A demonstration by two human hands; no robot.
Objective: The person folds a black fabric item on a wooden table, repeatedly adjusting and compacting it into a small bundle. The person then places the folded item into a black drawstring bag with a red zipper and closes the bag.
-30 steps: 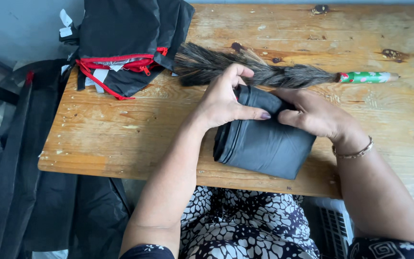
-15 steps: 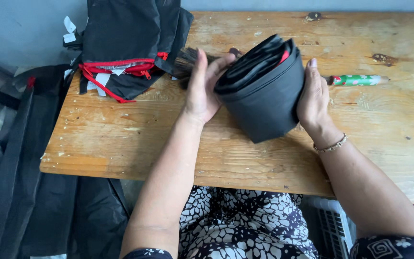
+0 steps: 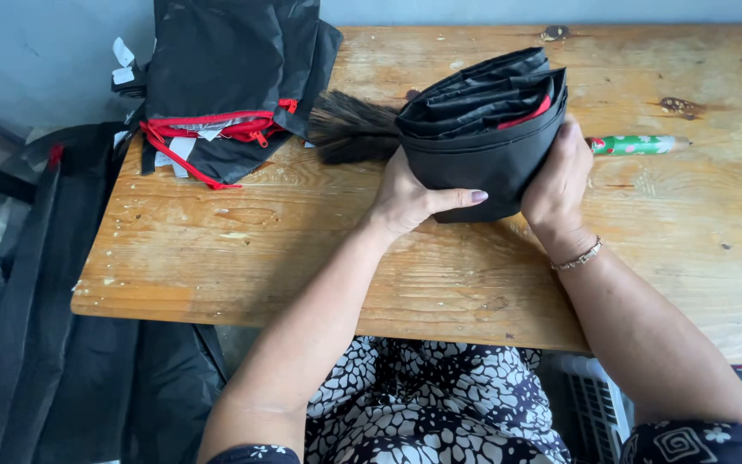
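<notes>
Between your palms sits the folded black fabric bundle (image 3: 484, 137), a thick stack of layers with a sliver of red trim showing at its upper right edge. You have it stood on end on the worn wooden desk (image 3: 242, 249), near the far middle of the top. Your left hand (image 3: 414, 199) presses its left side, thumb laid across the front face; your right hand (image 3: 558, 176) cups the right side. Each grip is closed snugly against the bundle, squeezing the layers together.

Judging by how it lies, the folding looks finished: the layers are stacked and wrapped in an outer band of the same cloth. What seems left is to set it down or add it to the others.

Behind the bundle lies a dark bristly brush (image 3: 354, 129) with a green patterned handle (image 3: 637, 144) poking out to the right. At the desk's far left corner rests a pile of black fabric pieces with red zips and white tags (image 3: 225, 94). More dark cloth (image 3: 36, 283) hangs off the left.
</notes>
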